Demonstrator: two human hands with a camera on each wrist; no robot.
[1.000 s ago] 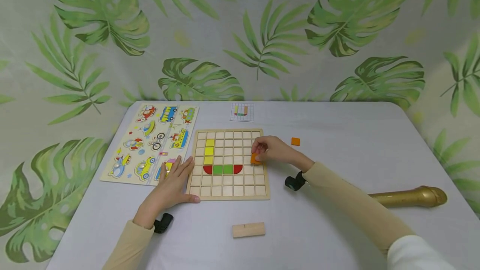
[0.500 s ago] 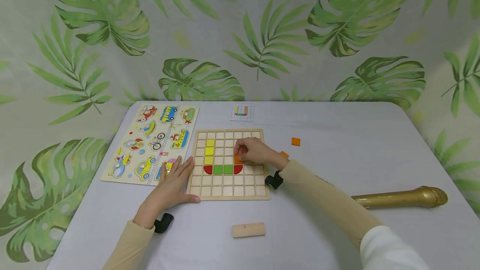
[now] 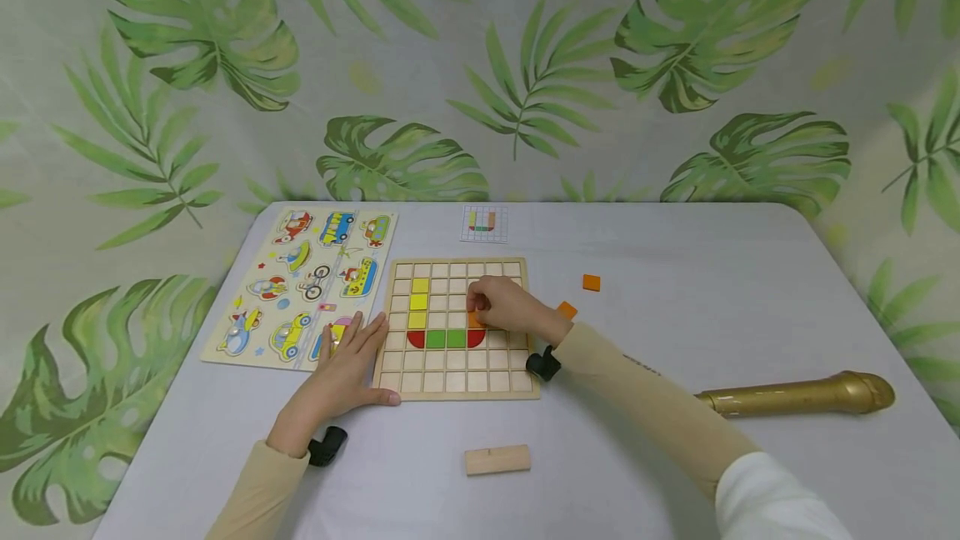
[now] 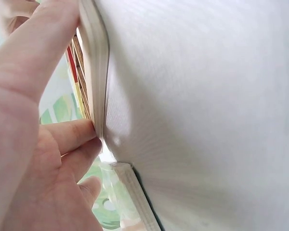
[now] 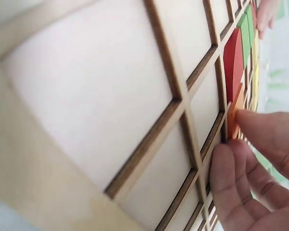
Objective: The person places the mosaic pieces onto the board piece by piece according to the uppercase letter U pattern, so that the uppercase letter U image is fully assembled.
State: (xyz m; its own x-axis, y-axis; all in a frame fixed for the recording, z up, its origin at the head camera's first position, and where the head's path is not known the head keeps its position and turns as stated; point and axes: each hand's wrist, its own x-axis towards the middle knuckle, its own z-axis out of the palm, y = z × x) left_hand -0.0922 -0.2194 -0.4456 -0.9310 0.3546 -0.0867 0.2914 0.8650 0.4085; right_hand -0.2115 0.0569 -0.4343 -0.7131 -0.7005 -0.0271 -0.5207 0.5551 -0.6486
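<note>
A wooden grid board (image 3: 456,397) lies on the table. My left hand (image 3: 335,382) rests along its left edge, fingers spread, thumb by the near-left corner; the left wrist view shows fingertips against the board's side. My right hand (image 3: 512,305) is over the board's right half, pinching an orange square tile (image 5: 235,113) between thumb and fingers. The tile sits at a cell just behind the right red rounded piece (image 3: 476,338); whether it lies fully flat is unclear. Yellow tiles (image 3: 417,302) form a column on the left, above a row of red and green tiles (image 3: 446,339).
Two loose orange tiles (image 3: 591,282) lie right of the board. A small pattern card (image 3: 483,224) is behind it, a vehicle picture puzzle (image 3: 300,290) to its left. A wooden block (image 3: 497,460) lies in front; a gold-coloured rod (image 3: 802,397) is at the right.
My right hand has moved left across the board with the orange tile, to the cell behind the red piece. A second loose orange tile has come into view. My left hand has stayed still.
</note>
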